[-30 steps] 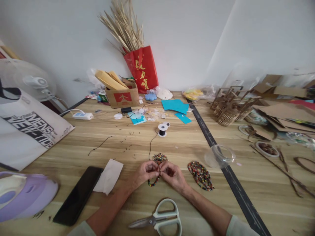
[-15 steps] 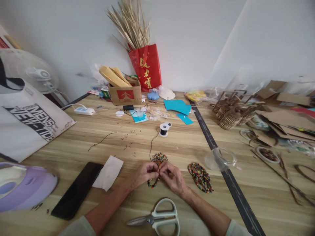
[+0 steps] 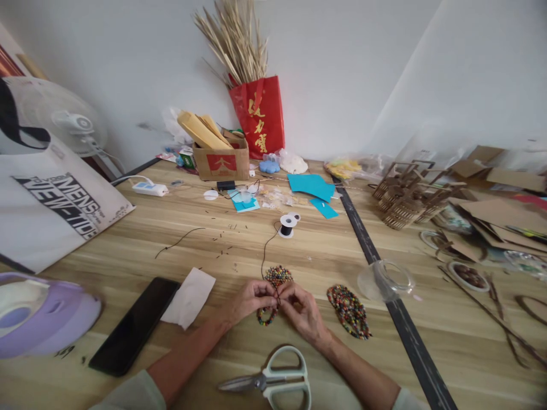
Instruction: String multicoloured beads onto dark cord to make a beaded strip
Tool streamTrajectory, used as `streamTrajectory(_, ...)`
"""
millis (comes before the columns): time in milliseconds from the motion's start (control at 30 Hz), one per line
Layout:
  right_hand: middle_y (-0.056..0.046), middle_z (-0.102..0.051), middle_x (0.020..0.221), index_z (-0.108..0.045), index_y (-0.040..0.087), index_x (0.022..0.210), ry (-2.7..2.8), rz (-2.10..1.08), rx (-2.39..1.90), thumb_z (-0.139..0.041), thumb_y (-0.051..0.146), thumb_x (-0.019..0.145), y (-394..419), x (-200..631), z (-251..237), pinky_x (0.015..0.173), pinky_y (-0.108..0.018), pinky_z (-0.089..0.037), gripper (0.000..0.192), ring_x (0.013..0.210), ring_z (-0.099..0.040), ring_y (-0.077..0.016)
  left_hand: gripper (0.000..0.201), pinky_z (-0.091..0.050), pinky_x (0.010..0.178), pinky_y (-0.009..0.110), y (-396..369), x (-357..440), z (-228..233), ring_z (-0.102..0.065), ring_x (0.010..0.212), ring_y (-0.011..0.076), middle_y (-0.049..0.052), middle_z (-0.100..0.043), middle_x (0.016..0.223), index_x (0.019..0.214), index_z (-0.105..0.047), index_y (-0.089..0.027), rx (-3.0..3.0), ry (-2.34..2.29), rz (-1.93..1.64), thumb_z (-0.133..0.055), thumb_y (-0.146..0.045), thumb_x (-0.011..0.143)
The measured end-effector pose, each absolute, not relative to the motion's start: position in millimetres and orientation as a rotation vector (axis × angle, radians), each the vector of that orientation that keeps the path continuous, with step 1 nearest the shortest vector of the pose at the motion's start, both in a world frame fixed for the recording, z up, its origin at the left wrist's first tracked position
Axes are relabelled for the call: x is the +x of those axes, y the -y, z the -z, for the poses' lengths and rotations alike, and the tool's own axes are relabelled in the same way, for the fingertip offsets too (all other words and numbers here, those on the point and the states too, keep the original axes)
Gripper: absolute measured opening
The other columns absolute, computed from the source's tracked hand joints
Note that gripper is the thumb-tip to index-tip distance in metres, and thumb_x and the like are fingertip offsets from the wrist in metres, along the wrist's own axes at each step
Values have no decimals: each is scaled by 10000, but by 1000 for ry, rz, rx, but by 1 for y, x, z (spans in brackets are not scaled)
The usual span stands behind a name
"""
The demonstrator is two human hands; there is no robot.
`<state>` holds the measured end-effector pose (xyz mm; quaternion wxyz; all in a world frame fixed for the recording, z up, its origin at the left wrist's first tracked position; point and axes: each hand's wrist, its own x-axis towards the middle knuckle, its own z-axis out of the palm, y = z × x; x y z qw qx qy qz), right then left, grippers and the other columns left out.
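Note:
My left hand (image 3: 248,300) and my right hand (image 3: 301,310) meet at the near middle of the wooden table (image 3: 299,250). Both pinch a piece of multicoloured beadwork (image 3: 276,285) and the black thread (image 3: 265,250) that runs from it up to a small white spool (image 3: 287,225). A loop of beads hangs below my fingers. An oval beaded piece (image 3: 348,311) lies just right of my right hand. White-handled scissors (image 3: 273,381) lie shut in front of my wrists.
A black phone (image 3: 134,326) and a white paper slip (image 3: 190,297) lie left of my hands, a lilac device (image 3: 40,316) farther left. A clear cup (image 3: 387,280) lies on its side at right. Cardboard box, red bag, teal paper and wooden baskets crowd the back.
My hands stay together on the beadwork with only small finger shifts. The view has drifted a little, sliding the scene slightly rightward.

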<state>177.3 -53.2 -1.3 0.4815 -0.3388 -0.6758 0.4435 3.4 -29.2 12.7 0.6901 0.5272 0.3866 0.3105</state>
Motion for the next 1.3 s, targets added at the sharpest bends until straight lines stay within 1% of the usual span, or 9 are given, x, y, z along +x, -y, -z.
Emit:
streamTrajectory(333, -55, -614, 798, -567, 195, 768, 1647, -1066, -888, -564, 373, 890, 52, 178, 3, 581, -250, -417, 217, 702, -559, -157, 301, -413, 599, 231, 27, 1, -9, -547, 594, 112, 12, -636, 634, 698, -652, -117, 1204, -882, -701, -790, -377, 635)
streamTrajectory(467, -56, -604, 813, -545, 196, 763, 1645, -1071, -905, -543, 379, 903, 53, 178, 6, 606, -253, -422, 230, 721, -557, -158, 321, -413, 603, 230, 28, 3, -10, -550, 605, 113, 0, -619, 636, 716, -618, -124, 1176, -863, -692, -807, -362, 611)
streamTrajectory(600, -54, -593, 817, -544, 196, 765, 1649, -1073, -889, -533, 373, 912, 53, 178, 7, 631, -255, -432, 230, 736, -557, -162, 333, -407, 607, 227, 28, 4, -12, -542, 617, 109, -5, -603, 655, 760, -600, -126, 1156, -829, -697, -786, -375, 640)
streamTrajectory(767, -58, -594, 820, -547, 197, 770, 1654, -1066, -860, -519, 366, 923, 53, 178, 6, 646, -260, -435, 230, 756, -558, -168, 334, -387, 610, 228, 29, 4, -13, -528, 631, 110, 3, -593, 666, 740, -592, -124, 1179, -867, -676, -774, -390, 652)
streamTrajectory(933, -52, -596, 818, -549, 201, 775, 1645, -1062, -836, -535, 331, 921, 53, 179, 5, 675, -261, -447, 196, 785, -563, -169, 377, -367, 579, 223, 29, 4, -5, -503, 602, 105, -5, -578, 639, 716, -576, -125, 1171, -859, -676, -757, -450, 658)
streamTrajectory(1067, -50, -593, 820, -553, 199, 787, 1654, -1072, -806, -532, 294, 926, 52, 178, 4, 703, -256, -453, 169, 796, -562, -163, 363, -369, 592, 219, 28, 3, -4, -504, 619, 103, -8, -578, 652, 709, -579, -127, 1179, -852, -672, -774, -427, 648)
streamTrajectory(1300, -34, -580, 795, -530, 192, 787, 1691, -1033, -767, -502, 217, 936, 54, 177, 6, 686, -241, -444, 154, 771, -549, -146, 343, -391, 609, 227, 30, 6, -11, -526, 632, 114, -4, -582, 643, 677, -579, -127, 1155, -867, -680, -785, -399, 637)
